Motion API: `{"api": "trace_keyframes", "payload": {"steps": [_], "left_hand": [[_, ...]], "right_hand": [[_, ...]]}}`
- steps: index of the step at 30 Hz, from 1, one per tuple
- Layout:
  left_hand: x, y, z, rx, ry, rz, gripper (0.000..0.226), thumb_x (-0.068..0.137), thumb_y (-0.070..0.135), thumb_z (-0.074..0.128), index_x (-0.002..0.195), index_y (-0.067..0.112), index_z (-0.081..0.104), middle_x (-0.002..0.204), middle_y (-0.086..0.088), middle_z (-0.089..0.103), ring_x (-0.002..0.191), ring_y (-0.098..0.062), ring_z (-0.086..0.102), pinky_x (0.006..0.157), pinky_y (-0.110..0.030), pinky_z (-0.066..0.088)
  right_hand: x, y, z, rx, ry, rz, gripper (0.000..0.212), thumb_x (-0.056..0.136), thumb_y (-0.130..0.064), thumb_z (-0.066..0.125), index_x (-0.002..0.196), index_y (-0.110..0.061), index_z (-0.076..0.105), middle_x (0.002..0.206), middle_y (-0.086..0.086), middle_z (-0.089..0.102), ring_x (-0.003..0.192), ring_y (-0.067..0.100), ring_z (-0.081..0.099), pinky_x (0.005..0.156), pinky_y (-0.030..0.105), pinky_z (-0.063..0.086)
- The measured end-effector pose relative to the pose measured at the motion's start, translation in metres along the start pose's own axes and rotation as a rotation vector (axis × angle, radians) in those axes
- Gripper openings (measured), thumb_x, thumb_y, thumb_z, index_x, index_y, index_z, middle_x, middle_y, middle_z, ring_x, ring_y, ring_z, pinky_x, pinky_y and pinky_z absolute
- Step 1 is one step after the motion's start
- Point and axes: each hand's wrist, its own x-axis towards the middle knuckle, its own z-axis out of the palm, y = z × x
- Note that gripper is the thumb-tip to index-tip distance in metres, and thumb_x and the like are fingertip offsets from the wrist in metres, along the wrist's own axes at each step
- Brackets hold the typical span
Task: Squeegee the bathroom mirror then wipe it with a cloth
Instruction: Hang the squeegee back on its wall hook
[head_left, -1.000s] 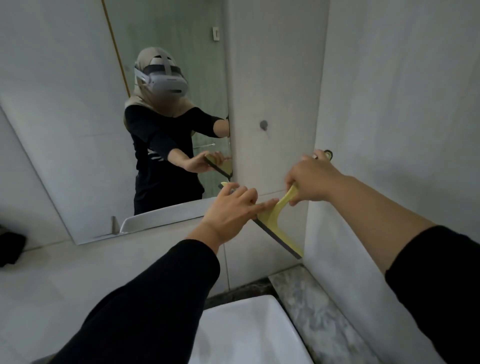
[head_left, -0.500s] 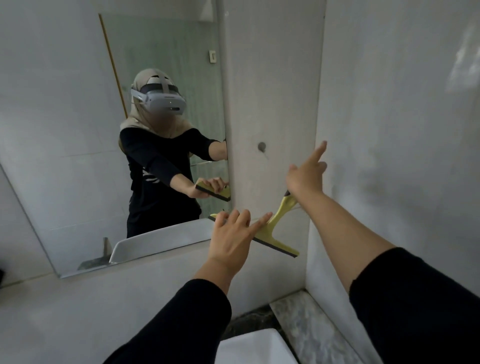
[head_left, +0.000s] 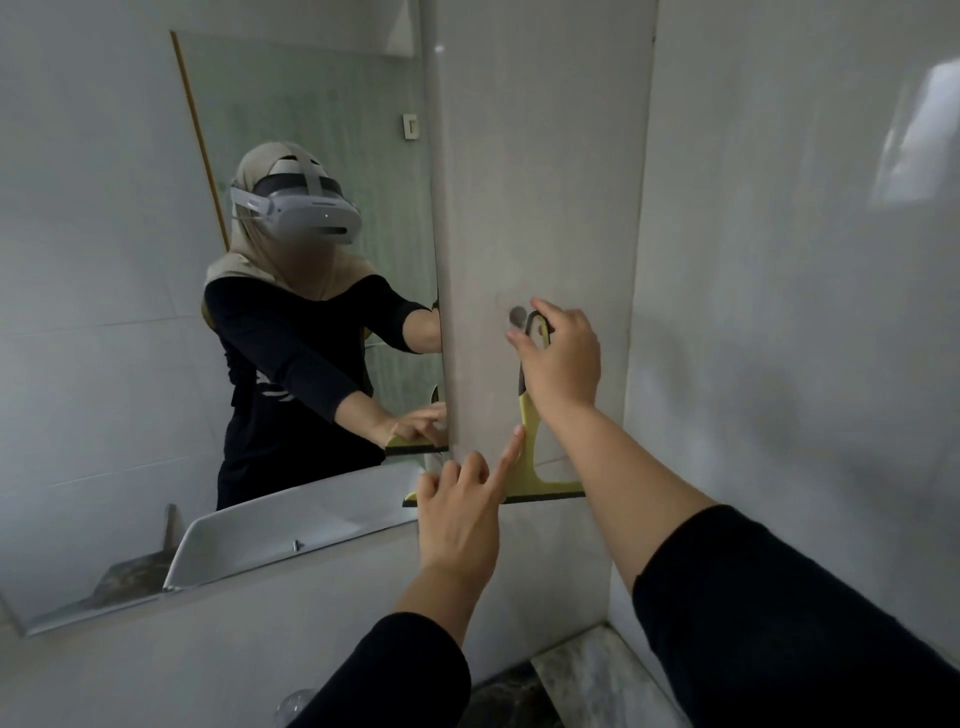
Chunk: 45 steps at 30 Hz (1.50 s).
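I see the frameless rectangular wall mirror (head_left: 130, 364) at left. Beside its right edge my left hand (head_left: 460, 514) has its index finger stretched out against the yellow plastic squeegee (head_left: 527, 457), other fingers curled. My right hand (head_left: 563, 356) pinches the squeegee's looped handle top beside a small round wall hook (head_left: 518, 314).

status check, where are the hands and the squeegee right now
Right hand gripping squeegee handle top, beside wall hook. Left hand open, index finger against the handle above the blade. Squeegee upright on wall tile, right of mirror. No cloth visible.
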Motion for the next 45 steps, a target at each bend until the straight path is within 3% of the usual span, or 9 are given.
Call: {"api": "trace_keyframes", "payload": {"steps": [8, 11, 17, 21, 26, 30, 37, 40, 45], "left_hand": [[0.017, 0.010, 0.019, -0.064, -0.003, -0.058, 0.115, 0.067, 0.001, 0.065, 0.146, 0.040, -0.008, 0.092, -0.004, 0.052, 0.077, -0.025, 0.050, 0.071, -0.039, 0.038], [0.017, 0.014, 0.030, -0.090, -0.013, -0.071, 0.117, 0.059, 0.005, 0.074, 0.147, 0.038, 0.004, 0.085, -0.003, 0.054, 0.072, -0.024, 0.052, 0.066, -0.038, 0.038], [0.031, 0.012, 0.036, -0.166, -0.213, -0.053, 0.087, 0.095, 0.028, 0.047, 0.141, 0.038, -0.026, 0.129, -0.007, 0.042, 0.115, -0.025, 0.043, 0.094, -0.039, 0.033], [0.035, 0.008, 0.027, -0.195, -0.253, -0.020, 0.079, 0.094, 0.027, 0.046, 0.149, 0.036, -0.010, 0.133, -0.004, 0.041, 0.122, -0.025, 0.040, 0.102, -0.040, 0.031], [0.031, -0.018, 0.001, -0.329, -0.225, 0.055, 0.056, 0.091, 0.020, 0.049, 0.144, 0.033, 0.034, 0.133, 0.001, 0.046, 0.124, -0.022, 0.040, 0.102, -0.039, 0.035], [0.015, -0.050, -0.034, -0.358, -0.322, -0.020, 0.037, 0.091, 0.019, 0.049, 0.125, 0.030, 0.058, 0.124, -0.002, 0.057, 0.120, -0.025, 0.048, 0.098, -0.040, 0.042], [-0.050, -0.142, -0.104, -0.238, -0.434, -0.267, 0.036, 0.095, 0.024, 0.049, 0.131, 0.028, 0.053, 0.133, 0.001, 0.053, 0.123, -0.020, 0.047, 0.103, -0.038, 0.039], [-0.087, -0.182, -0.135, -0.221, -0.408, -0.401, 0.036, 0.096, 0.022, 0.048, 0.132, 0.024, 0.053, 0.131, -0.001, 0.054, 0.122, -0.021, 0.048, 0.101, -0.033, 0.037], [-0.156, -0.253, -0.178, -0.137, -0.296, -0.649, 0.035, 0.092, 0.028, 0.052, 0.127, 0.030, 0.057, 0.126, -0.001, 0.056, 0.117, -0.022, 0.052, 0.100, -0.040, 0.043]], "right_hand": [[0.015, 0.003, 0.014, -0.005, 0.047, 0.067, 0.038, 0.079, -0.025, 0.076, 0.114, -0.014, 0.069, 0.110, 0.004, 0.071, 0.102, 0.021, 0.064, 0.086, 0.030, 0.049], [0.014, 0.006, 0.019, -0.020, 0.029, 0.070, 0.034, 0.078, -0.023, 0.076, 0.111, -0.017, 0.070, 0.107, 0.002, 0.072, 0.099, 0.020, 0.065, 0.080, 0.027, 0.047], [0.016, 0.015, 0.029, -0.151, -0.002, 0.033, 0.029, 0.080, -0.028, 0.074, 0.106, -0.019, 0.062, 0.106, 0.004, 0.063, 0.094, 0.024, 0.061, 0.069, 0.025, 0.037], [0.015, 0.013, 0.020, -0.269, -0.137, 0.019, 0.042, 0.084, -0.025, 0.070, 0.122, -0.020, 0.052, 0.116, 0.010, 0.050, 0.104, 0.030, 0.053, 0.070, 0.029, 0.036], [-0.012, 0.000, 0.004, -0.532, -0.202, -0.108, 0.051, 0.086, -0.026, 0.066, 0.131, -0.024, 0.043, 0.126, 0.009, 0.042, 0.115, 0.029, 0.043, 0.083, 0.037, 0.041], [-0.042, -0.021, 0.007, -0.562, -0.465, -0.169, 0.030, 0.089, -0.026, 0.061, 0.118, -0.027, 0.056, 0.128, 0.007, 0.048, 0.120, 0.030, 0.044, 0.091, 0.039, 0.042], [-0.104, -0.088, 0.031, -0.428, -0.883, -0.187, 0.036, 0.091, -0.030, 0.060, 0.126, -0.026, 0.058, 0.133, 0.004, 0.056, 0.120, 0.025, 0.052, 0.095, 0.035, 0.044], [-0.128, -0.119, 0.051, -0.328, -0.983, -0.231, 0.039, 0.091, -0.030, 0.058, 0.130, -0.023, 0.056, 0.136, 0.007, 0.054, 0.123, 0.024, 0.050, 0.098, 0.034, 0.044], [-0.180, -0.173, 0.097, -0.169, -1.116, -0.273, 0.038, 0.090, -0.029, 0.057, 0.127, -0.022, 0.058, 0.126, 0.006, 0.061, 0.112, 0.023, 0.057, 0.093, 0.034, 0.047]]}}
